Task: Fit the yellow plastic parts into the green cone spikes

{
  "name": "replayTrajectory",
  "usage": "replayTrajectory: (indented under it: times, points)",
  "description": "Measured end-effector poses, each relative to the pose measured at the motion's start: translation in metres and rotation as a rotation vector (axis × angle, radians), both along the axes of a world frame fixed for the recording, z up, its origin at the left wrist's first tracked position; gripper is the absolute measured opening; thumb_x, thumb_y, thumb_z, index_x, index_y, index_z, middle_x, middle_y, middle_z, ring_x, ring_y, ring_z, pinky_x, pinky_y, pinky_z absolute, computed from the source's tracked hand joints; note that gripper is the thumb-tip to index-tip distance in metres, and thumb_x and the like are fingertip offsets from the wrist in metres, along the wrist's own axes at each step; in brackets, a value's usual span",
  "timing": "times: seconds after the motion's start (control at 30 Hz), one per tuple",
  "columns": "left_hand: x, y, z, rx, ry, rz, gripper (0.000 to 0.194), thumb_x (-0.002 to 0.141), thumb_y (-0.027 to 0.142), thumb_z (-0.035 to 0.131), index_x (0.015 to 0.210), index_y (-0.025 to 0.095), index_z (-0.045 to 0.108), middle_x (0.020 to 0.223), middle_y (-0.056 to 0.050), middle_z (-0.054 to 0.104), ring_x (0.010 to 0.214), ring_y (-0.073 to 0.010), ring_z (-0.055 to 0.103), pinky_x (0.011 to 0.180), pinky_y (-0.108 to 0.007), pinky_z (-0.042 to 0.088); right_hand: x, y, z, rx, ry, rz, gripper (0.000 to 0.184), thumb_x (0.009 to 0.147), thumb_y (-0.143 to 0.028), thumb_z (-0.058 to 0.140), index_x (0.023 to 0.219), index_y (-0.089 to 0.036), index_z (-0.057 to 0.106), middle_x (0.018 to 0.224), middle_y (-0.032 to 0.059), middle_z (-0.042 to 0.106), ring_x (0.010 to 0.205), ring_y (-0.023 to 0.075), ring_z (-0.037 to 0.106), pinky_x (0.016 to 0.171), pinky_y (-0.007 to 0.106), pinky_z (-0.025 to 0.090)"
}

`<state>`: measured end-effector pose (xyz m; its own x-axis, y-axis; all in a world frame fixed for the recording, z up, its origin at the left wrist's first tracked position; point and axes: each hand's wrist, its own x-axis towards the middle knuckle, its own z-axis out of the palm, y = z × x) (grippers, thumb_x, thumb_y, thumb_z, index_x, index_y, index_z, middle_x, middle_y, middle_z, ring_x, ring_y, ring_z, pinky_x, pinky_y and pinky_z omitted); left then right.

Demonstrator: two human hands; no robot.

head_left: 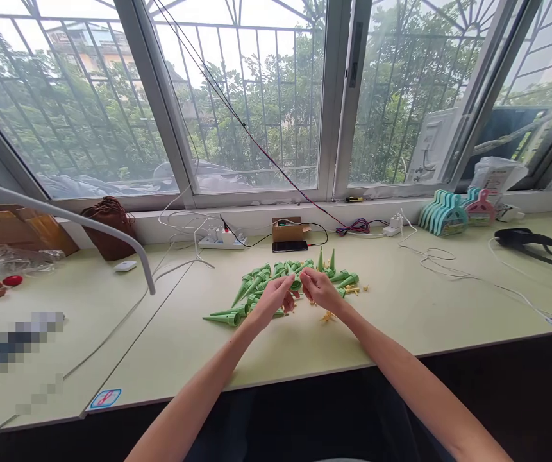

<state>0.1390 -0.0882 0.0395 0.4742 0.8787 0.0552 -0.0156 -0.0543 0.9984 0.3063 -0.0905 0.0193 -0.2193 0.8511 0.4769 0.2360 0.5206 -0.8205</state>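
My left hand (276,298) is closed around a green plastic cone-shaped spike (296,283), its wide round end turned toward me. Close beside it, my right hand (321,287) is pinched shut near the rim of that spike; whatever lies between its fingertips is too small to make out. Around and behind both hands spreads a heap of similar green spikes (255,280), most lying on their sides, with two standing point up (332,260). Small yellow plastic pieces (326,316) lie scattered in front of my right hand and to its right.
Behind the heap are a black phone (290,246), a small cardboard box (289,230) and a white power strip (222,239). Children's hangers (443,213) and black goggles-like gear (520,239) sit at right. A grey curved lamp arm (112,235) reaches in from the left. Cables cross the table (174,353).
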Motion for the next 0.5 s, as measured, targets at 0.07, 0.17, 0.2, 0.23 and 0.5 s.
replayTrajectory:
  times: [0.07, 0.17, 0.2, 0.23, 0.5]
  points:
    - [0.0002, -0.0002, 0.0008, 0.015, 0.007, 0.008, 0.049, 0.079, 0.063, 0.059, 0.082, 0.014, 0.057, 0.07, -0.002, 0.061, 0.044, -0.0081, 0.053, 0.038, -0.019, 0.037, 0.0003, 0.0003, -0.0002, 0.002, -0.006, -0.003, 0.044, 0.096, -0.058, 0.038, 0.07, -0.022, 0.039, 0.049, -0.0048, 0.046, 0.041, 0.0103, 0.04, 0.044, 0.023, 0.033]
    - [0.0007, -0.001, 0.0024, 0.04, 0.016, 0.013, 0.049, 0.078, 0.062, 0.061, 0.082, 0.013, 0.058, 0.068, -0.002, 0.06, 0.044, -0.0086, 0.053, 0.038, -0.019, 0.038, 0.0008, 0.0009, -0.001, 0.015, -0.022, -0.006, 0.042, 0.097, -0.056, 0.037, 0.072, -0.022, 0.041, 0.048, -0.005, 0.046, 0.041, 0.0106, 0.04, 0.045, 0.023, 0.033]
    - [0.0009, -0.0013, 0.0029, 0.046, 0.018, 0.017, 0.048, 0.078, 0.061, 0.061, 0.082, 0.013, 0.058, 0.067, -0.002, 0.06, 0.044, -0.0086, 0.053, 0.038, -0.019, 0.038, 0.001, 0.0011, -0.0012, 0.023, -0.029, -0.01, 0.042, 0.097, -0.056, 0.037, 0.073, -0.022, 0.041, 0.048, -0.005, 0.046, 0.041, 0.0107, 0.041, 0.045, 0.023, 0.033]
    - [0.001, -0.0016, 0.0034, 0.051, 0.021, 0.023, 0.048, 0.078, 0.061, 0.061, 0.081, 0.014, 0.057, 0.067, -0.002, 0.06, 0.044, -0.0085, 0.053, 0.038, -0.019, 0.038, 0.0012, 0.0012, -0.0013, 0.029, -0.037, -0.014, 0.041, 0.097, -0.055, 0.036, 0.074, -0.022, 0.042, 0.048, -0.005, 0.046, 0.041, 0.0108, 0.041, 0.045, 0.023, 0.033]
    - [0.0012, -0.0032, 0.0056, 0.113, 0.079, 0.071, 0.046, 0.08, 0.061, 0.06, 0.074, 0.016, 0.049, 0.062, 0.001, 0.056, 0.04, -0.0072, 0.049, 0.038, -0.02, 0.038, 0.002, 0.0003, -0.0007, 0.043, -0.069, -0.009, 0.039, 0.098, -0.053, 0.035, 0.077, -0.022, 0.044, 0.048, -0.0057, 0.045, 0.041, 0.011, 0.041, 0.046, 0.023, 0.034]
